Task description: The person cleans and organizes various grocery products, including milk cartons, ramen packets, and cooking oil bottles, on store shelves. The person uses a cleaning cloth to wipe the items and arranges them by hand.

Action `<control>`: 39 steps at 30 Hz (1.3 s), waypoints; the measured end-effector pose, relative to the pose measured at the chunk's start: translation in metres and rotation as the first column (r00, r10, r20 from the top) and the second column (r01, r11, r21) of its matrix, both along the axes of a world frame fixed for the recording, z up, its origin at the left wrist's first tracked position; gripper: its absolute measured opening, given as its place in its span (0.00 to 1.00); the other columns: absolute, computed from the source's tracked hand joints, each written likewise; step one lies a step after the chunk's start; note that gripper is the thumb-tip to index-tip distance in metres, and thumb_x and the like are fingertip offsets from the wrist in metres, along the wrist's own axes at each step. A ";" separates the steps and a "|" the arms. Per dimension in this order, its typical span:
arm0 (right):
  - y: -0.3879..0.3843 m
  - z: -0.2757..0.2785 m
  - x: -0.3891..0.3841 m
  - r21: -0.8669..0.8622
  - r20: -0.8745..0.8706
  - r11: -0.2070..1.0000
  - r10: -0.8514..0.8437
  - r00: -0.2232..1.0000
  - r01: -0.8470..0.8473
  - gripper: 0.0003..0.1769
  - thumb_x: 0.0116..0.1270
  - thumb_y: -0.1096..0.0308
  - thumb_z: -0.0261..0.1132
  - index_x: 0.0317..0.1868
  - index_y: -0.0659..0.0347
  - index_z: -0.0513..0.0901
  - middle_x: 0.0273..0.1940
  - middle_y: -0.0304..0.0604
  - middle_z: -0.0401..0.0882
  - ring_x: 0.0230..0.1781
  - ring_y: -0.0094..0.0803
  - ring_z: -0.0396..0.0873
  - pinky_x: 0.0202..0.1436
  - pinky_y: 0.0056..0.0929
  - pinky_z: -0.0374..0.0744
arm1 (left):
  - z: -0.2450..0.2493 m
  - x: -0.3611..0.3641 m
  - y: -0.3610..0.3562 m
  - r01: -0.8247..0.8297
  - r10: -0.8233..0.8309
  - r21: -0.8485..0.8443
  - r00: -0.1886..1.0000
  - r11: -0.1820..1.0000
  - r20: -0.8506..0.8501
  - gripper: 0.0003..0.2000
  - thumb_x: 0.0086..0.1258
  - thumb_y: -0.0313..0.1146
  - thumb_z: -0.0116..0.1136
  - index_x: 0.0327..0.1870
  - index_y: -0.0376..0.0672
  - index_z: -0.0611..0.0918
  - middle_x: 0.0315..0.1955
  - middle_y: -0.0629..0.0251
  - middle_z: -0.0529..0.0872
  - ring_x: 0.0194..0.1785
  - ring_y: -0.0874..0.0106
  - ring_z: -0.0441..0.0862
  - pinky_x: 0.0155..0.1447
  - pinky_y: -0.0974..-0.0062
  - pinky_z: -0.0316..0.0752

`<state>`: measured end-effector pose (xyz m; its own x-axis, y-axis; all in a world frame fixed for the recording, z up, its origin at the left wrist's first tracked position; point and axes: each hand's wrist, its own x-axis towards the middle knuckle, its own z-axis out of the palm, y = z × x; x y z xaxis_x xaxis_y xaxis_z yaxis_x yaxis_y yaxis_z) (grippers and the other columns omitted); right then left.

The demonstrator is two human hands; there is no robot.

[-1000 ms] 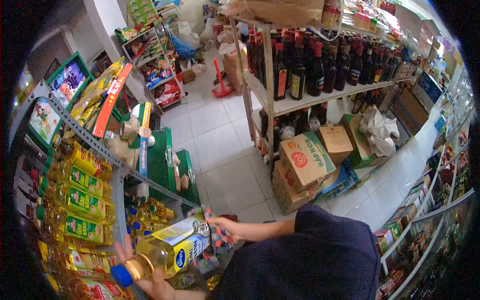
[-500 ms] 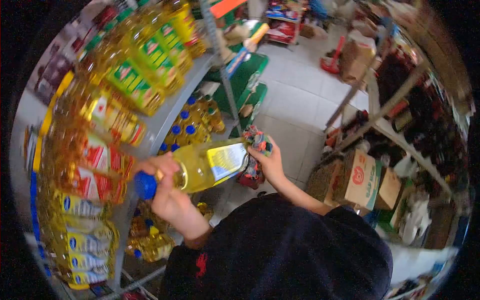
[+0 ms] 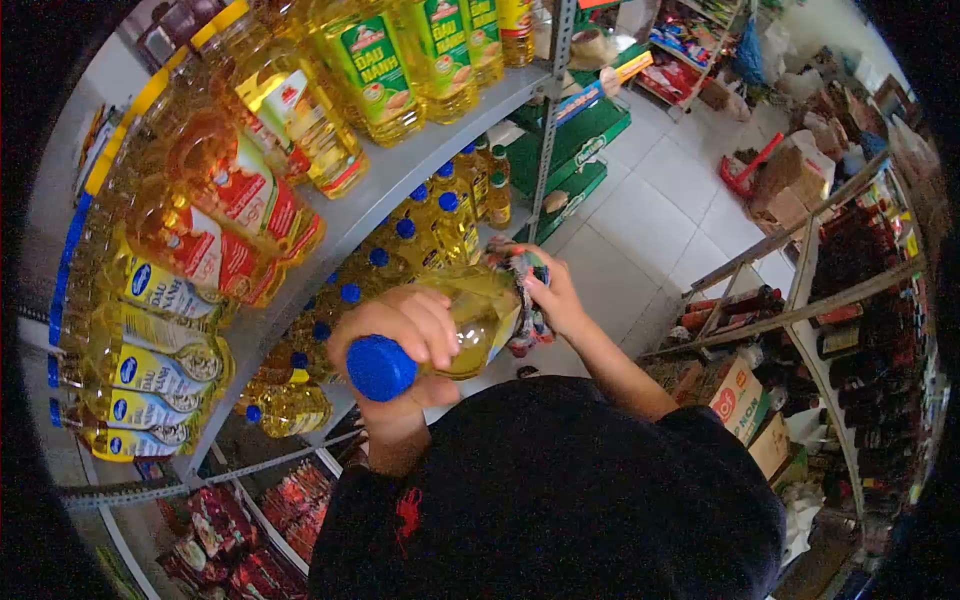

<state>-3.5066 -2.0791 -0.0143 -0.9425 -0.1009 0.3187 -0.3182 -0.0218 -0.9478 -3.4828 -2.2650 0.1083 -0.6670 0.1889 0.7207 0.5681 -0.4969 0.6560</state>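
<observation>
A large clear bottle of yellow oil (image 3: 482, 315) lies tilted in front of my chest, its blue cap (image 3: 381, 368) towards me at the lower left. My left hand (image 3: 395, 335) is wrapped round the bottle's neck end, just behind the cap. At the bottle's far end, my right hand (image 3: 553, 297) grips a crumpled multicoloured cloth (image 3: 528, 300) that lies against the bottle's base. Part of the bottle is hidden behind my left fingers.
Oil bottles with green labels (image 3: 375, 75) and red labels (image 3: 235, 185) stand on the grey shelf (image 3: 400, 165) at the left. More blue-capped bottles fill the shelf below. A rack (image 3: 830, 300) and a carton (image 3: 738, 395) are at the right, over a tiled floor (image 3: 640, 220).
The bottle has turned so its cap points more towards the camera, and my left hand has moved right with it. The view has swung, shifting the shelves and the rack.
</observation>
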 end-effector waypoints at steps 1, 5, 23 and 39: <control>-0.004 0.006 -0.003 -0.002 0.000 1.000 0.015 1.000 -0.015 0.29 0.54 0.51 0.58 0.49 0.66 0.73 0.46 0.49 0.75 0.47 0.39 0.73 0.53 0.34 0.68 | 0.001 -0.001 -0.001 0.063 -0.066 -0.052 0.996 0.997 -0.054 0.17 0.40 0.31 0.71 0.24 0.45 0.71 0.18 0.69 0.77 0.23 0.71 0.75 0.38 0.70 0.67; -0.031 0.078 -0.003 -0.029 -0.245 0.929 0.352 0.903 -0.370 0.35 0.52 0.46 0.59 0.47 0.72 0.71 0.45 0.50 0.75 0.47 0.34 0.73 0.52 0.29 0.68 | 0.000 0.003 -0.003 0.164 -0.163 -0.012 0.983 0.986 0.086 0.16 0.38 0.27 0.72 0.23 0.42 0.73 0.18 0.66 0.77 0.22 0.70 0.75 0.31 0.72 0.68; -0.114 0.010 -0.014 -0.712 0.526 0.672 0.702 0.480 -0.202 0.30 0.60 0.45 0.53 0.53 0.60 0.70 0.46 0.47 0.75 0.43 0.38 0.76 0.47 0.35 0.75 | 0.015 0.082 -0.114 -0.640 0.605 0.346 0.766 0.686 0.218 0.21 0.41 0.29 0.64 0.36 0.44 0.66 0.18 0.64 0.71 0.23 0.68 0.70 0.41 0.65 0.63; -0.079 -0.006 0.003 -0.611 0.463 0.763 0.561 0.686 -0.211 0.28 0.64 0.52 0.50 0.55 0.68 0.65 0.49 0.49 0.71 0.46 0.38 0.74 0.49 0.36 0.73 | 0.092 0.085 -0.166 -0.881 0.921 0.325 0.384 0.344 0.064 0.20 0.43 0.22 0.60 0.39 0.36 0.70 0.23 0.60 0.76 0.28 0.66 0.75 0.43 0.67 0.71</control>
